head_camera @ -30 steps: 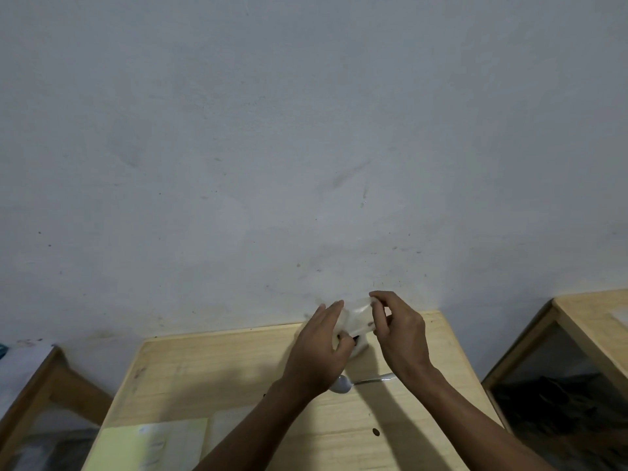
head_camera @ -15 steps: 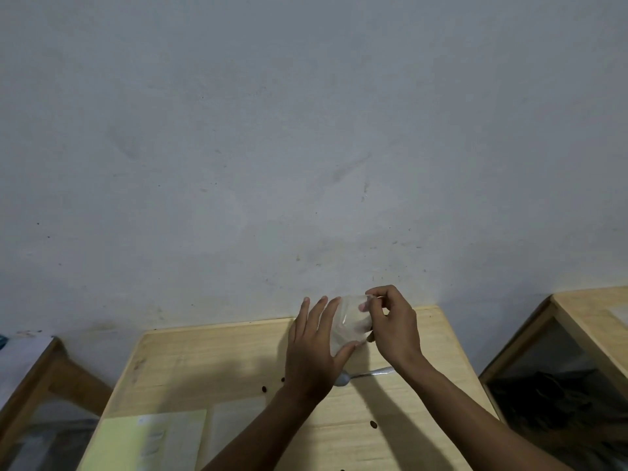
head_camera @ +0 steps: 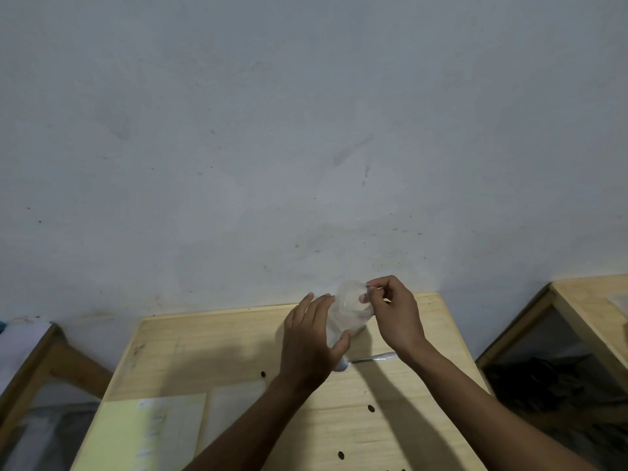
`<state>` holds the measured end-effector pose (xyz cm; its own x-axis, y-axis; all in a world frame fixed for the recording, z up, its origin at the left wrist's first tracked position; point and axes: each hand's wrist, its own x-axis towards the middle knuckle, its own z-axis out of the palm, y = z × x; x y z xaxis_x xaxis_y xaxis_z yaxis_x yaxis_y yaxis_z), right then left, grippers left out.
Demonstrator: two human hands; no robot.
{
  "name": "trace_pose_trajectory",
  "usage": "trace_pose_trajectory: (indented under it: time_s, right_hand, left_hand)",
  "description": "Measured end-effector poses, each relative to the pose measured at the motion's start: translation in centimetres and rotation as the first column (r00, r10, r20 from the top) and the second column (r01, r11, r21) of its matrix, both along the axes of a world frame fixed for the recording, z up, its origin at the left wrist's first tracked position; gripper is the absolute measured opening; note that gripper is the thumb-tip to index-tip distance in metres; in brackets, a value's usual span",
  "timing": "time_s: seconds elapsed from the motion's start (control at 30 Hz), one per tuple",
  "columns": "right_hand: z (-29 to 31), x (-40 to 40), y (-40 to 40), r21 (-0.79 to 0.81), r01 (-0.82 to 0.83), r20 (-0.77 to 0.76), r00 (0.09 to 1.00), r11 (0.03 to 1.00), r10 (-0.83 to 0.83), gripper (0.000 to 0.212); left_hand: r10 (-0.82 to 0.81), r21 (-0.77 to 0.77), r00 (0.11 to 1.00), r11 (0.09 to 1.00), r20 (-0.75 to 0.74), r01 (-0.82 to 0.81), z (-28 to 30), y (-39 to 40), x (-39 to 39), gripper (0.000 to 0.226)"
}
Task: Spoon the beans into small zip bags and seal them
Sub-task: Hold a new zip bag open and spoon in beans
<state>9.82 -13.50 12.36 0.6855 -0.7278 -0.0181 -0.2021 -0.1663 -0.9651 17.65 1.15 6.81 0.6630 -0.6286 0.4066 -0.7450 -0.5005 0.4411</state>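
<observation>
In the head view, a small clear zip bag (head_camera: 348,312) is held up between the two hands, above the far edge of the wooden surface (head_camera: 210,348) and in front of the grey wall (head_camera: 306,130). The bag is seen to the right of the left hand (head_camera: 311,345) and to the left of the right hand (head_camera: 396,316), touched by both. The left hand is spread: its fingers are held nearly straight along the bag's left side and its thumb is pressed against the bag's lower edge. The right hand is curled, and the bag's upper right edge is pinched between its thumb and fingertips (head_camera: 370,288). Whether anything is inside the bag cannot be told, as the plastic is blurred.

A metal spoon (head_camera: 368,360) is laid flat on the surface beneath the hands, its bowl partly hidden under the left hand and its handle pointed toward the right edge. A few dark beans (head_camera: 262,373) are scattered singly on the surface, nearer the near edge. A pale yellow sheet (head_camera: 136,433) is laid at the near left corner, with a clear flat sheet (head_camera: 234,406) just beside it. Other wooden furniture (head_camera: 591,300) is seen off to the right.
</observation>
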Motion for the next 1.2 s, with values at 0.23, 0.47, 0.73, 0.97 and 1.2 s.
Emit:
trace_pose_trajectory:
  time_s: [0.23,0.47,0.73,0.97,1.2]
  right_hand:
    - [-0.7,0.6,0.4,0.084,0.017,-0.045,0.999,0.996,-0.013,0.009]
    - [-1.1,0.5,0.7,0.119,-0.08,0.006,0.997,0.99,0.079,0.01]
    - [-8.5,-1.8,-1.8,-0.075,-0.302,-0.318,0.91,0.951,0.264,0.015]
    - [-15.7,-3.7,-1.5,-0.453,-0.625,-0.719,0.678,0.635,0.155,0.031]
    - [-15.5,-3.4,-1.0,-0.446,-0.641,-0.749,0.649,0.625,0.131,0.016]
  left_hand:
    - [0.013,0.104,1.0,0.995,-0.011,-0.011,0.5,0.4,0.0,0.073]
    - [0.026,0.121,0.999,0.992,-0.043,-0.021,-0.2,1.8,0.5,0.058]
    - [0.102,0.118,0.989,0.989,-0.104,-0.09,-1.0,6.4,1.4,0.067]
    - [0.216,0.193,0.956,0.965,-0.197,-0.178,-1.6,9.8,1.3,0.076]
    - [0.211,0.25,0.946,0.957,-0.247,-0.148,-1.6,11.0,1.0,0.076]
